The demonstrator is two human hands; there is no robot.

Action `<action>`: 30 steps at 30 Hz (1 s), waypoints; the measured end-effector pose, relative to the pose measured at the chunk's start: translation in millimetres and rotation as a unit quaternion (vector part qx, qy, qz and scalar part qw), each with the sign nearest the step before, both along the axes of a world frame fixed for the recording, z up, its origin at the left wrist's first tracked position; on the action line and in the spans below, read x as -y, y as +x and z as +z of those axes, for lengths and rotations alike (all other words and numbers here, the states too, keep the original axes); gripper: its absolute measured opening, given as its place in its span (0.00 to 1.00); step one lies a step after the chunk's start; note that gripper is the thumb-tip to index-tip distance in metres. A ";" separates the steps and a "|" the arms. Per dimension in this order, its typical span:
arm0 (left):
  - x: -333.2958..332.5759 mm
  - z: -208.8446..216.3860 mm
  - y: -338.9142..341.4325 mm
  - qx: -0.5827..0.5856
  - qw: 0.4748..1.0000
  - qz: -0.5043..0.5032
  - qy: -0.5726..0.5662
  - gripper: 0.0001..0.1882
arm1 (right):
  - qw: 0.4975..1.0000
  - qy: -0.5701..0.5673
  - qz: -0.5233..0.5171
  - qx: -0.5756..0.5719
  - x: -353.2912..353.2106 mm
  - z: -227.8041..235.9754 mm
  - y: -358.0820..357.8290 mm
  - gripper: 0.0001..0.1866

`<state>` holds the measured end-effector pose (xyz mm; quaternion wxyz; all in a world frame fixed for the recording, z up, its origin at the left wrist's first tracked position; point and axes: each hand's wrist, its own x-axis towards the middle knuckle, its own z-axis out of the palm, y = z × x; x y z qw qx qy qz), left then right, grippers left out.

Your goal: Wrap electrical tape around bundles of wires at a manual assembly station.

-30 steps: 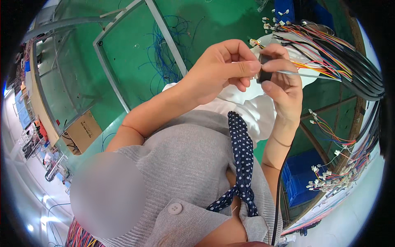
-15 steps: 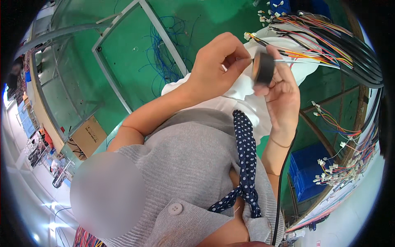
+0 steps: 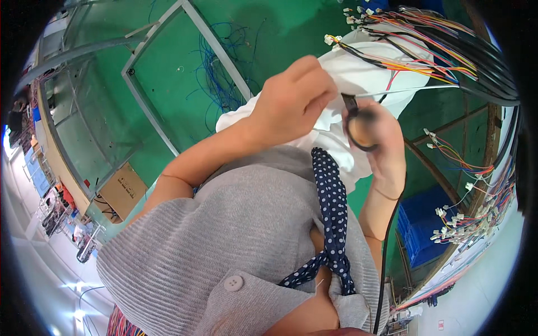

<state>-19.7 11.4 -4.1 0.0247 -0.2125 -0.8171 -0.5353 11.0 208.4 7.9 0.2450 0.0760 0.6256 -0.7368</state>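
In front of my lap, my right hand [image 3: 386, 140] is closed around a roll of black tape [image 3: 358, 134], its brown core turned toward me and partly blurred. A short strip of black tape [image 3: 350, 102] stretches from the roll toward my left hand [image 3: 297, 98]. The fingertips of my left hand are pinched together at the strip's free end. Behind the hands lies a bundle of coloured wires [image 3: 414, 68] with small white connectors [image 3: 332, 39], resting over white cloth [image 3: 358, 73] on my legs. A single white wire [image 3: 423, 88] runs from the thick black cables toward my right hand.
Thick black cables [image 3: 493, 73] hang at the right edge, with more connector-ended wires [image 3: 454, 224] below them. A blue crate [image 3: 420, 224] stands low on the right. Loose blue wires [image 3: 218, 67] lie on the green floor by a grey metal frame [image 3: 216, 42]; a cardboard box [image 3: 123, 190] sits left.
The tape roll has turned from edge-on to face me and dropped slightly lower. A strip of tape now shows between my hands. My left hand has moved a little down.
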 end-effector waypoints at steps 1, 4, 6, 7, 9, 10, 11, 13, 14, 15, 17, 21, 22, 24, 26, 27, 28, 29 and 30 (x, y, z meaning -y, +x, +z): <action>-0.8 0.0 2.4 -0.041 0.999 0.008 -0.018 0.06 | 0.970 -0.218 -0.046 0.100 -4.2 4.2 1.2 0.26; 3.2 6.6 -0.2 0.210 0.972 0.027 0.104 0.05 | 0.827 -0.542 -0.035 0.147 -22.6 -18.8 -0.4 0.41; 3.0 11.3 -1.3 0.270 0.954 0.007 0.130 0.04 | 0.912 -0.352 -0.192 0.081 -21.0 -20.7 -5.4 0.40; 3.1 13.5 -2.4 0.331 0.931 -0.010 0.154 0.03 | 0.974 -0.137 -0.179 0.033 -13.9 -22.4 -9.3 0.39; 6.3 18.7 -3.2 0.382 0.910 -0.016 0.160 0.04 | 0.983 -0.101 -0.121 -0.100 12.8 -8.5 -14.7 0.33; 6.9 21.1 -3.3 0.434 0.885 -0.026 0.168 0.05 | 0.981 -0.088 -0.097 -0.141 17.8 -4.4 -18.7 0.28; 7.9 22.9 -4.1 0.434 0.885 -0.027 0.167 0.05 | 0.981 -0.089 -0.098 -0.141 16.1 -0.4 -24.5 0.28; 9.0 24.8 -5.1 0.480 0.854 -0.059 0.193 0.06 | 0.992 0.030 0.081 -0.092 9.3 3.6 -32.7 0.30; 9.7 25.2 -5.3 0.480 0.854 -0.060 0.192 0.06 | 0.992 0.030 0.080 -0.092 6.6 0.6 -33.6 0.30; 10.2 25.4 -5.6 0.496 0.834 -0.062 0.234 0.06 | 0.976 0.095 0.105 -0.167 3.4 -3.9 -33.1 0.28; 11.7 23.9 -6.2 0.510 0.813 -0.064 0.274 0.06 | 0.949 0.159 0.129 -0.239 -8.9 -9.7 -28.2 0.26; 7.9 20.8 3.2 0.445 0.863 -0.060 0.233 0.04 | 0.967 -0.203 0.043 0.148 -20.6 12.0 -3.0 0.31; 6.3 21.9 7.3 0.352 0.918 -0.048 0.177 0.04 | 0.897 -0.376 -0.058 0.226 -18.9 18.2 -1.5 0.34; 5.9 23.5 8.0 0.327 0.931 -0.061 0.149 0.03 | 0.887 -0.432 -0.035 0.160 -22.1 9.0 -9.4 0.40; 5.2 23.6 8.0 0.299 0.944 -0.068 0.121 0.03 | 0.952 -0.268 -0.124 0.076 -26.3 -5.5 -8.8 0.42; 3.5 22.7 8.2 0.324 0.934 -0.074 0.131 0.03 | 0.981 -0.162 -0.085 0.056 -27.2 -8.6 -13.2 0.43; 2.8 22.3 8.0 0.348 0.923 -0.080 0.142 0.03 | 0.982 -0.162 -0.083 0.055 -22.6 -13.3 -18.5 0.43; 3.5 22.7 8.9 0.349 0.923 -0.080 0.140 0.03 | 0.990 -0.090 -0.078 -0.081 -9.2 -14.9 -22.8 0.44; 3.9 24.5 8.9 0.367 0.914 -0.087 0.150 0.03 | 0.974 -0.012 -0.071 -0.215 0.3 -12.5 -25.0 0.46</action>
